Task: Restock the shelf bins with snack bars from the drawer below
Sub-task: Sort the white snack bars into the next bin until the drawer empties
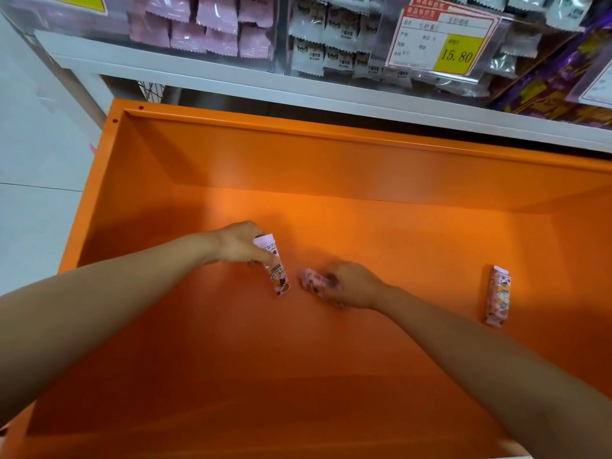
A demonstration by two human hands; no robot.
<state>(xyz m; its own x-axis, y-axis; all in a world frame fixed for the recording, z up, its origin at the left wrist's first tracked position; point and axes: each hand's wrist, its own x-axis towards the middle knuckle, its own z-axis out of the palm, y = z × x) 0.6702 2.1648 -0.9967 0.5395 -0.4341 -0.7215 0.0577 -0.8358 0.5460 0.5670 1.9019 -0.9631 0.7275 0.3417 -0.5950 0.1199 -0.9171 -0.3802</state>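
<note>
Grips: left hand (pixel 238 243) pinches one snack bar (pixel 277 273) by its upper end, right hand (pixel 351 286) curls round a second bar (pixel 311 280) on the drawer floor (pixel 364 376); likely risk: slick wrapper slips, third bar (pixel 497 294) well right of both grips overlooked.

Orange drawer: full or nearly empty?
Nearly empty. The drawer shows just three pink bars: the left hand grips the left bar, the right hand grips the middle bar, the loose bar lies far right. Rest is bare floor.

Only legible text: "15.80" on yellow patch of price tag (pixel 443 41) clipped to shelf bin; remaining tag and wrapper print unreadable.
</note>
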